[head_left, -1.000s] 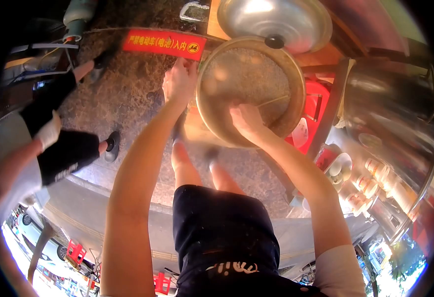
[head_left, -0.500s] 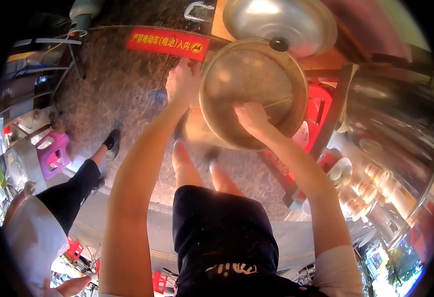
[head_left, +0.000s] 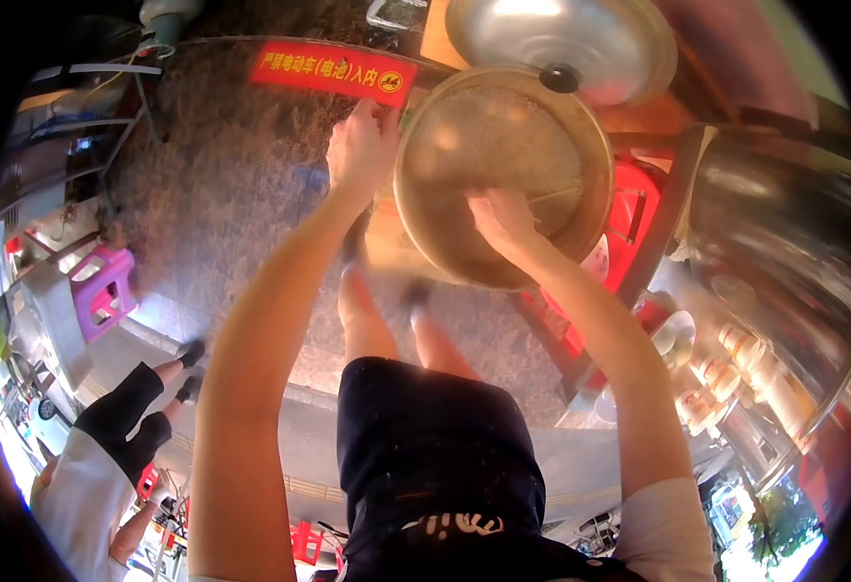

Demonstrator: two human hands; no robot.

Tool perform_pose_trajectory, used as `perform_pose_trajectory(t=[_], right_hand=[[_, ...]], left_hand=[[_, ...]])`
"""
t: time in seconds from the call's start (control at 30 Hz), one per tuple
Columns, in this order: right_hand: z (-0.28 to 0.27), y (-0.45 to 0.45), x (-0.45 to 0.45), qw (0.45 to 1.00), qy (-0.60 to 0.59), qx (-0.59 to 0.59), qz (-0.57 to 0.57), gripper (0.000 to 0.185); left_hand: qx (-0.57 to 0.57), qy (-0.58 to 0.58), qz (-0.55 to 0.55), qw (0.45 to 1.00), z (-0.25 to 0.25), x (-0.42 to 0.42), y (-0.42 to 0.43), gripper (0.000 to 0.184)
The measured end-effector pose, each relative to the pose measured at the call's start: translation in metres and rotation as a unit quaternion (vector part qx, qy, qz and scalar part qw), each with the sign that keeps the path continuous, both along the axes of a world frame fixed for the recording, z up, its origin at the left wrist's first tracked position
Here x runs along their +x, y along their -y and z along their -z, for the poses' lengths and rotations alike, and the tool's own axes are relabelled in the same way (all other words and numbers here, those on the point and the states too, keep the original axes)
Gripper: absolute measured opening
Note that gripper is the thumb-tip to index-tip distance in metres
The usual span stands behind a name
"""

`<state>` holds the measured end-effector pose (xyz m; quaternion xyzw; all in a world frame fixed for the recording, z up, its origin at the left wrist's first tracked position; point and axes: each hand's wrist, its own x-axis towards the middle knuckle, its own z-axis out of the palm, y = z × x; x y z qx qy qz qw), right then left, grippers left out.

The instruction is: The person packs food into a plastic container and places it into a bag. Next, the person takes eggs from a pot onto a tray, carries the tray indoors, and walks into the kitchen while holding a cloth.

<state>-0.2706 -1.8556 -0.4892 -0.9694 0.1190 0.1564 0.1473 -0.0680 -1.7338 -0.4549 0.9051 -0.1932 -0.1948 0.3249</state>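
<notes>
A large round metal basin (head_left: 425, 247) stands in front of me, with a light-brown, smooth-looking mass (head_left: 503, 126) inside. My left hand (head_left: 361, 150) is at its left side, fingers curled closed against the rim. Inside the basin, my right hand (head_left: 505, 223) reaches down near the middle with its fingers drawn together. A thin pale line (head_left: 556, 194), perhaps a stick, runs from beside that hand towards the right wall. Whatever the right fingers grip is hidden. A shiny domed metal lid (head_left: 581, 44) with a black knob lies just beyond the basin.
A red plastic stool (head_left: 631, 218) stands right of the basin, beside a big steel vessel (head_left: 775, 242). Stacked cups (head_left: 726, 373) sit lower right. A red floor sign (head_left: 328, 75) lies ahead. Left are a purple stool (head_left: 103, 291) and a person (head_left: 91, 475).
My right hand has shifted slightly right and its back has turned a little. The left hand stays beside the rim. The person at left has moved farther off, towards the lower left.
</notes>
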Motion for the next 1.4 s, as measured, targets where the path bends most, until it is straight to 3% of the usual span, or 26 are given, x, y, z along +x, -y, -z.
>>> perform_pose_trajectory(t=[0.13, 0.23, 0.27, 0.4, 0.53, 0.67, 0.87, 0.97, 1.07, 1.17, 1.3, 1.4], right_hand=[[0.003, 0.004, -0.003, 0.999, 0.013, -0.001, -0.048, 0.018], [0.006, -0.007, 0.004, 0.997, -0.063, 0.039, 0.015, 0.024], [0.009, -0.009, 0.001, 1.000, -0.001, 0.000, -0.018, 0.017], [0.006, -0.013, -0.014, 0.995, -0.033, 0.003, -0.097, 0.016], [0.002, -0.007, -0.002, 0.999, 0.028, 0.038, 0.027, 0.018], [0.010, -0.025, -0.018, 0.998, -0.043, 0.012, -0.037, 0.019], [0.001, -0.016, 0.008, 1.000, 0.008, -0.017, -0.025, 0.022], [-0.008, -0.012, -0.001, 0.999, -0.027, -0.002, -0.025, 0.022], [-0.021, -0.021, 0.000, 0.999, -0.036, 0.011, 0.003, 0.020], [-0.009, -0.035, 0.011, 0.995, 0.032, 0.063, 0.064, 0.018], [-0.007, -0.046, -0.016, 0.995, -0.034, 0.079, 0.044, 0.018], [-0.016, -0.042, -0.006, 0.989, -0.018, 0.086, 0.119, 0.019]], left_hand=[[0.015, -0.017, -0.002, 1.000, -0.002, 0.003, 0.002, 0.031], [0.017, -0.015, 0.001, 1.000, 0.002, 0.001, -0.002, 0.031], [0.013, -0.011, 0.003, 1.000, 0.002, 0.002, -0.002, 0.031], [0.015, -0.019, -0.007, 1.000, 0.001, 0.001, 0.000, 0.030], [-0.010, 0.003, -0.010, 1.000, 0.002, 0.000, -0.003, 0.028], [0.008, 0.005, -0.016, 1.000, 0.001, 0.001, 0.000, 0.028], [0.017, 0.014, -0.015, 1.000, 0.004, -0.002, -0.001, 0.028], [0.021, 0.006, -0.017, 1.000, 0.001, -0.001, 0.001, 0.029], [0.030, -0.008, -0.024, 0.999, -0.003, -0.003, -0.001, 0.029], [0.028, 0.000, -0.021, 0.999, -0.001, -0.001, 0.001, 0.029], [0.025, 0.009, -0.023, 0.999, 0.002, -0.001, 0.001, 0.030], [0.020, -0.006, -0.012, 1.000, 0.002, 0.000, 0.000, 0.030]])
